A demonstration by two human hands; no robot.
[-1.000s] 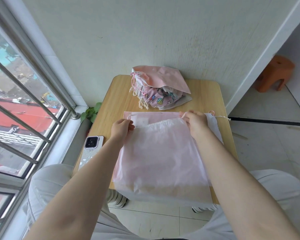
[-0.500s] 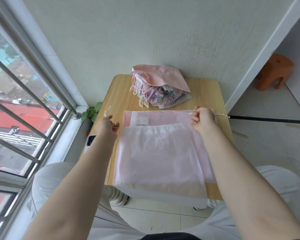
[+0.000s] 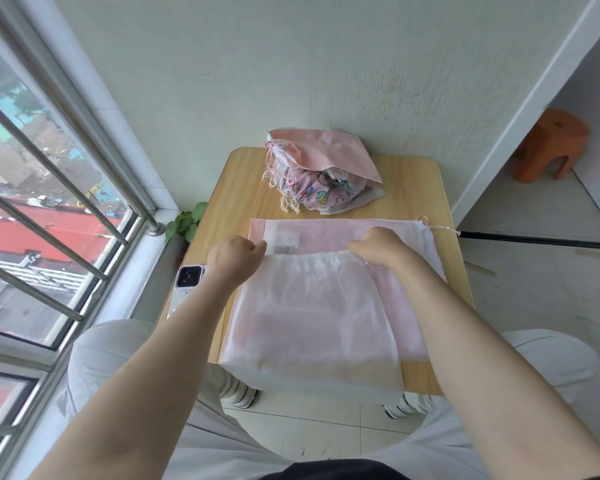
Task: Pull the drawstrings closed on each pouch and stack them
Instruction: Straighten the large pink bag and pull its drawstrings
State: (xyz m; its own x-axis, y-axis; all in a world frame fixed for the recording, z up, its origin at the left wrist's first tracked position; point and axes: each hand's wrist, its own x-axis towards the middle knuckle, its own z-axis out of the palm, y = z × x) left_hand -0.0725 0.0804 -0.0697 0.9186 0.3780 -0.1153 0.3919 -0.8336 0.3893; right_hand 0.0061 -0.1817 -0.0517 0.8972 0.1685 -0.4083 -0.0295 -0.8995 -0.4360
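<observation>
A translucent white drawstring pouch lies on top of a flat pink pouch near the front of the wooden table. Its top edge is gathered into wrinkles. My left hand is a fist that grips the pouch's top left corner. My right hand lies palm down on the gathered top edge at the right, fingers curled onto the fabric. Another white pouch shows under the pink one at the right, its cord trailing off the table edge. A pile of pink and patterned pouches sits at the back.
A phone lies at the table's left edge beside my left wrist. A small green plant stands by the barred window on the left. An orange stool is on the floor at far right. A wall runs behind the table.
Both hands, which were spread apart with the cords half a second ago, have come back inward onto the white pouch's top edge. That edge is now narrower and more bunched.
</observation>
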